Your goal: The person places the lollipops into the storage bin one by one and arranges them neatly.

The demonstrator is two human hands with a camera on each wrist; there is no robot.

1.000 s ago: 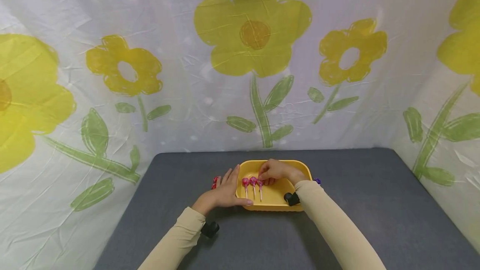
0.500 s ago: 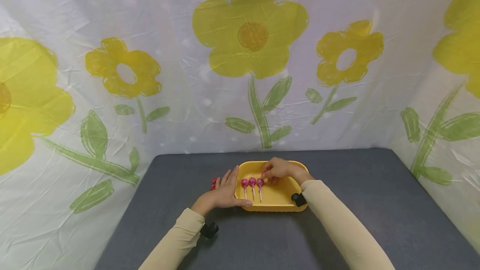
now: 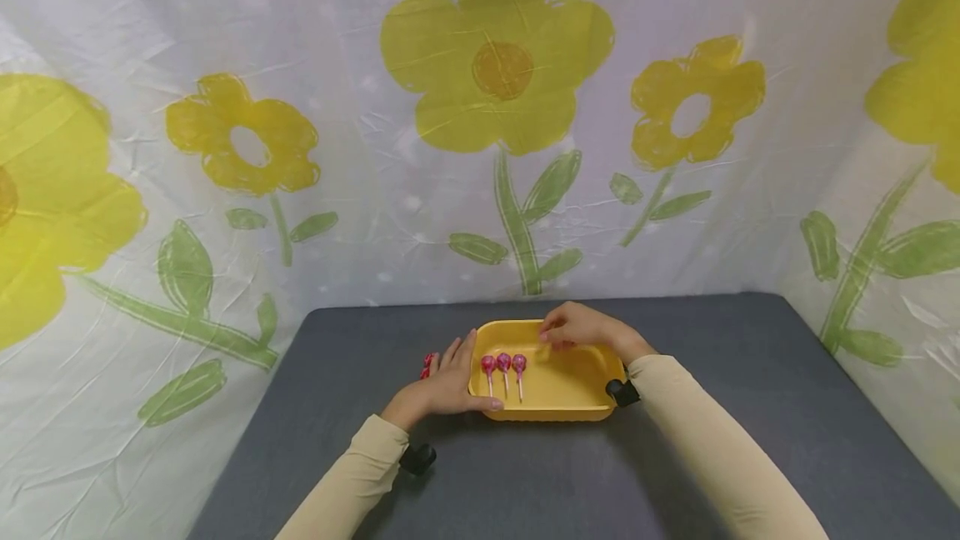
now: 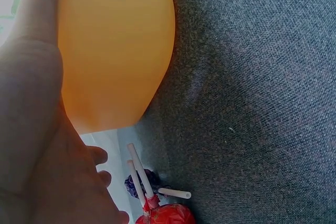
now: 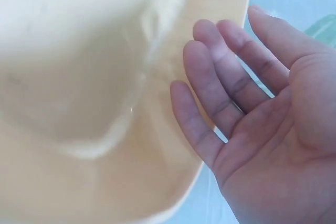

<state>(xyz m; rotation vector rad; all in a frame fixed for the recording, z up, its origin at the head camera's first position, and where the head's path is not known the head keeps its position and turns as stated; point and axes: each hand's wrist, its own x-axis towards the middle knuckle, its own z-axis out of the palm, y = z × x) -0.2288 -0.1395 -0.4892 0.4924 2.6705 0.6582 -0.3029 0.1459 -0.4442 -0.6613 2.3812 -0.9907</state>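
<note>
The left hand (image 3: 444,386), fingers straight, should steady the yellow tray (image 3: 558,415) at nine o'clock, while the right hand (image 3: 583,326), empty and loose-fingered at one, avoids jostling the lollipops (image 3: 504,362).

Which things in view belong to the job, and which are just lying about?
Job:
- yellow tray
- three lollipops inside
- left hand, touching tray
- right hand, over tray
- probably red lollipops and purple lollipop outside

Just around:
- grey table
- flowered sheet
- wrist cameras
</note>
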